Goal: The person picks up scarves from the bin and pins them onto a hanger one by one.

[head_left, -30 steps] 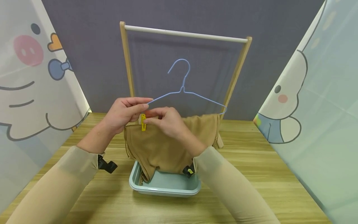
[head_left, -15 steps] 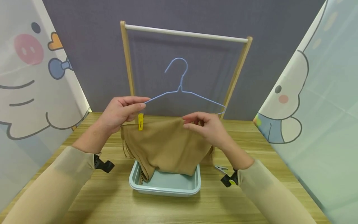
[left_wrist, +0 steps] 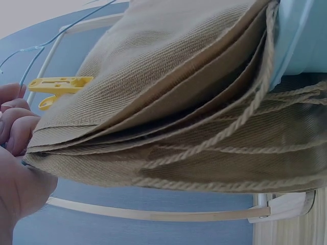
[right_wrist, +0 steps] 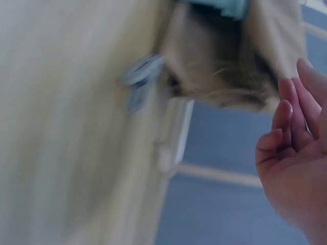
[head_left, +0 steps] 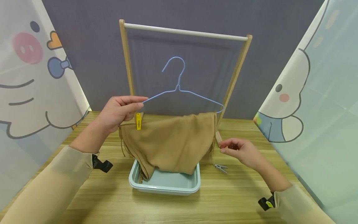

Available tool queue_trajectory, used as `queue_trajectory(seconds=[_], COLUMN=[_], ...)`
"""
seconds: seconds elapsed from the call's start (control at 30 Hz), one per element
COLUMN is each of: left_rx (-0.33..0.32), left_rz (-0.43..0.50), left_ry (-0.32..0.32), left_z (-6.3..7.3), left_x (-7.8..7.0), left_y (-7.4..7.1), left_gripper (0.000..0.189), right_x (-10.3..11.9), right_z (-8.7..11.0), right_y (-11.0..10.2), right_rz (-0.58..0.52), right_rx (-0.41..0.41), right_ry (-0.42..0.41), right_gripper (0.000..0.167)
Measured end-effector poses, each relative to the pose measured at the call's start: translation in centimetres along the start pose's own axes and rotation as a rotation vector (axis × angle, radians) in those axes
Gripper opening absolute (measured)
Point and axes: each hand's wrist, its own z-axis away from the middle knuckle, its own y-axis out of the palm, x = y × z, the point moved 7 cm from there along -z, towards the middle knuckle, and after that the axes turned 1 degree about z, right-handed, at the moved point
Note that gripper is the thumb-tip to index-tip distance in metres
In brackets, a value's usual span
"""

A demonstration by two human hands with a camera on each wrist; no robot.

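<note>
My left hand (head_left: 120,112) pinches the left end of a blue wire hanger (head_left: 199,95), whose hook points up. Over the hanger's lower bar drapes a folded brown fringed scarf (head_left: 173,140). A yellow clothespin (head_left: 138,121) clips its top edge near my left fingers; the left wrist view also shows this yellow clothespin (left_wrist: 61,86) beside the layered folds. To the right of the scarf, my right hand (head_left: 243,152) hangs in the air with fingers loosely bent and nothing in them. Just below it on the table lies a grey clothespin (head_left: 221,168), blurred in the right wrist view.
A pale blue-green basin (head_left: 165,188) stands on the wooden table (head_left: 251,193) under the scarf, whose lower folds hang into it. Behind the hanger rises a wooden rack with a white rod (head_left: 184,31). Printed cloth panels stand at both sides.
My right hand has left the yellow clothespin and moved right and down past the scarf, toward the grey clothespin. The clothespin stays on the scarf. My left hand and the hanger shifted slightly left.
</note>
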Motion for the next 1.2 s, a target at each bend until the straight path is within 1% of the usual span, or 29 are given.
queue_trajectory(seconds=[0.1,0.2,0.33,0.47,0.53,0.6,0.8,0.93,1.07,1.2], left_rx=[0.001,0.002,-0.001,-0.010,-0.011,-0.008,-0.006,-0.006,-0.002,0.000], left_rz=[0.001,0.001,-0.002,-0.008,-0.009,-0.009,-0.010,-0.015,-0.015,-0.010], left_ry=[0.002,0.009,0.006,-0.015,-0.020,-0.016,0.000,-0.003,-0.004,-0.003], left_z=[0.1,0.2,0.2,0.3,0.3,0.4,0.4,0.4,0.3,0.2], left_x=[0.1,0.1,0.2,0.4,0.5,0.6,0.6,0.6,0.6,0.5], left_y=[0.0,0.0,-0.1,-0.2,-0.2,-0.2,-0.3,-0.3,-0.2,-0.2], left_gripper=[0.030,0.030,0.031,0.030,0.030,0.029,0.030,0.030,0.030,0.031], right_x=[-2.2,-3.9,-5.8,-7.3,-7.8,-8.1,-8.0,-7.6,-6.5,-5.1], right_z=[0.6,1.0,1.4,1.6,1.7,1.8,1.9,2.1,2.0,1.8], right_y=[0.5,1.2,2.1,3.0,3.4,3.6,3.7,3.2,1.9,0.4], right_rz=[0.052,0.092,0.073,0.057,0.045,0.029,0.006,0.004,-0.014,-0.047], right_rx=[0.080,0.174,0.284,0.349,0.361,0.366,0.357,0.333,0.252,0.143], right_ry=[0.025,-0.001,-0.018,0.005,0.021,0.031,0.015,0.001,-0.060,-0.125], right_gripper=[0.021,0.023,0.032,0.036,0.036,0.035,0.030,0.027,0.022,0.025])
